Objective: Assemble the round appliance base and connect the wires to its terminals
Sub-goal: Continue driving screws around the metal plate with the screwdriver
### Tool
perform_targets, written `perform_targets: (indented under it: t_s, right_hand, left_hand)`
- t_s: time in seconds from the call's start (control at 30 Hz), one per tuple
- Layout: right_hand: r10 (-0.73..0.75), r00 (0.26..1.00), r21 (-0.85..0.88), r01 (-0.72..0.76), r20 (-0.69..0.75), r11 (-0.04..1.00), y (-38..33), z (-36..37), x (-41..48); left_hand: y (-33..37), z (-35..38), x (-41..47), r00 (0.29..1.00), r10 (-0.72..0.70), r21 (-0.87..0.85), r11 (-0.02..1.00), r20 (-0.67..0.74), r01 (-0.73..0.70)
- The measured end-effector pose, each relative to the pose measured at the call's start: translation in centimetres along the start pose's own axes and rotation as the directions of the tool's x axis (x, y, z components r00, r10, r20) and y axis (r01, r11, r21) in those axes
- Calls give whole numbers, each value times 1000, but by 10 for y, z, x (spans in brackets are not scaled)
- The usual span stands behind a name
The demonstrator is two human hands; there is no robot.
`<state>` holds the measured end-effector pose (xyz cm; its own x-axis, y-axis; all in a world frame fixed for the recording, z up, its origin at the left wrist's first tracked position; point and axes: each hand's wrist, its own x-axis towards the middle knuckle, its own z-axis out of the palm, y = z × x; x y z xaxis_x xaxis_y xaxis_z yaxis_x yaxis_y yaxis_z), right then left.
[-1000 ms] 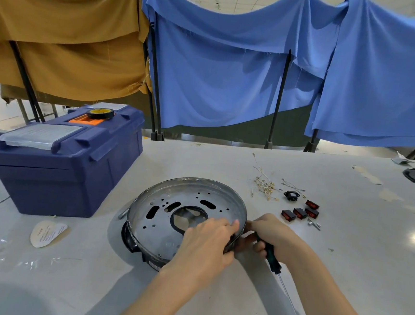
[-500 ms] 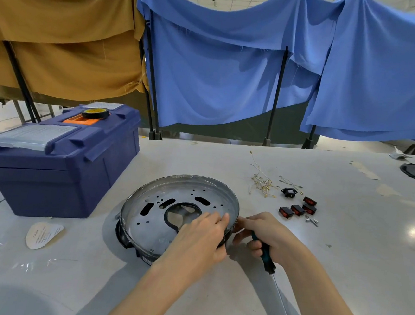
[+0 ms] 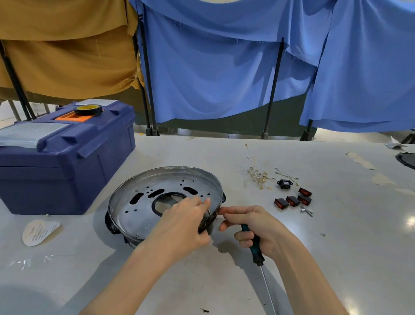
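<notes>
now left hand (image 3: 183, 221) on round base (image 3: 142, 207) rim, screwdriver (image 3: 256, 250) in right hand (image 3: 264, 227)

The person is showing only two arms in the head view, and both the left forearm (image 3: 128, 276) and the right forearm (image 3: 315, 290) are appearing bare along all of their visible length, with the wrists uncovered too. The left hand (image 3: 183, 220) and the right hand (image 3: 258, 229) are likewise appearing bare, with the knuckles and the fingers plainly uncovered. The arms are being cut off by the lower edge of the view, so whatever clothing is sitting higher up is lying out of sight.
</notes>
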<state>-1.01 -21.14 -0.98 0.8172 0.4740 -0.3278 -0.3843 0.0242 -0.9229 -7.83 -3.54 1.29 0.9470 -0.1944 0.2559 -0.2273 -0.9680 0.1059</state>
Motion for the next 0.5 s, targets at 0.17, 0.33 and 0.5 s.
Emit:
perform_targets:
  t_s: [0.17, 0.33, 0.5]
  right_hand:
    - [-3, 1000, -6, 3, 3, 1000, 1, 0, 1]
    - [-9, 1000, -40, 9, 10, 999, 1, 1, -2]
    - [-64, 998, -191, 63, -2, 979, 1, 6, -7]
  left_hand:
    - [6, 7, 3, 996, -55, 107, 992, -69, 62]
    - [6, 8, 4, 994, -57, 117, 991, -92, 67]
    - [6, 7, 5, 994, -62, 141, 987, -96, 75]
